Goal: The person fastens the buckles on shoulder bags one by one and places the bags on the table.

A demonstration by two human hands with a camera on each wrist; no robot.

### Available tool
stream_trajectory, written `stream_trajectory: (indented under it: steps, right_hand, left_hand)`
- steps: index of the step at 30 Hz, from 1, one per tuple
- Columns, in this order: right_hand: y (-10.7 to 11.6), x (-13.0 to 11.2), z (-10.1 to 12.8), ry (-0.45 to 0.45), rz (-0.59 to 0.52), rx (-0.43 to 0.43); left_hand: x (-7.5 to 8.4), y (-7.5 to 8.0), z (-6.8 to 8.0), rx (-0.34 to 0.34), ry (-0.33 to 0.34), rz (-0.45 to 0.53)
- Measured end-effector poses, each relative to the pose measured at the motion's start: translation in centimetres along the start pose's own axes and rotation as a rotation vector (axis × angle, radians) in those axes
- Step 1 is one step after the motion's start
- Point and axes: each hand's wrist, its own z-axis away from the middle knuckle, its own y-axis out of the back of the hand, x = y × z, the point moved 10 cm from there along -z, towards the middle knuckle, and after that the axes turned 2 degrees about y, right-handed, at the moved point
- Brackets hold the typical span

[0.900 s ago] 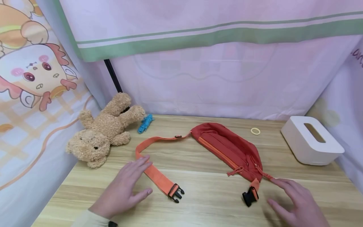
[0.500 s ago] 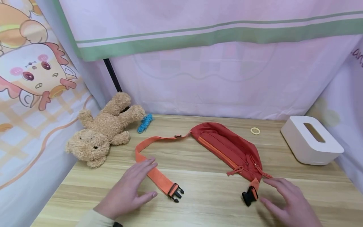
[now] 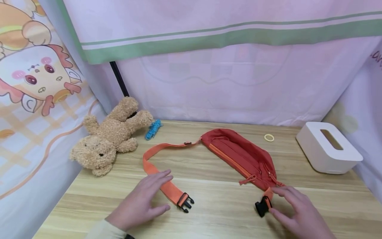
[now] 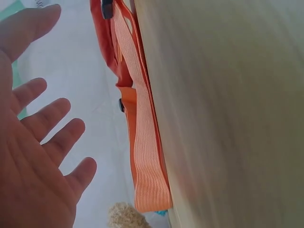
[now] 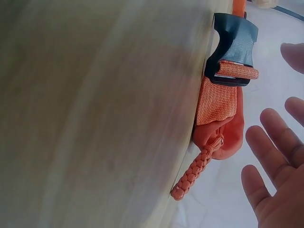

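Note:
A red waist bag (image 3: 238, 156) lies on the wooden table with its orange strap (image 3: 171, 191) looped out to the left. The strap ends in a black prong buckle (image 3: 185, 202); a black socket buckle (image 3: 262, 206) sits on the short strap at the bag's right end. My left hand (image 3: 143, 200) hovers over the long strap with fingers spread, holding nothing; the left wrist view shows a gap between hand and strap. Close beside the socket buckle is my right hand (image 3: 299, 210), its fingers extended. In the right wrist view, that hand is apart from the buckle and the braided zipper pull (image 5: 197, 173).
At the left lies a tan teddy bear (image 3: 113, 132), with a blue cord bundle (image 3: 153, 129) by its foot. A pale yellow ring (image 3: 269, 137) is behind the bag. The white tissue box (image 3: 331, 147) stands at the right, near the hanging cloth (image 3: 226, 89).
Both hands have moved inward: the left one rightward along the strap, the right one leftward to the socket buckle. The bag and its strap have stayed in place.

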Motion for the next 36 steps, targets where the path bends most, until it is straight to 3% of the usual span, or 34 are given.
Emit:
stream_trajectory:
  steps: [6, 13, 24, 31, 36]
  right_hand:
    - [-0.4, -0.3, -0.2, 0.047, -0.069, -0.020]
    - [-1.3, 0.1, -0.1, -0.039, -0.087, -0.108]
    - [-4.5, 2.5, 0.2, -0.214, -0.169, -0.443]
    - [-5.4, 3.2, 0.5, -0.284, -0.205, -0.515]
    - [-5.7, 2.9, 0.3, -0.260, -0.260, -0.510]
  left_hand:
    - [0.3, -0.7, -0.3, -0.032, -0.002, 0.006]
    - [0.2, -1.5, -0.6, -0.092, 0.028, 0.024]
    - [-0.2, -3.8, -1.1, -0.240, 0.126, 0.176]
    - [-0.4, -4.8, -1.5, -0.295, 0.153, 0.195]
    - [-0.2, -5.3, -2.1, -0.303, 0.116, 0.189]
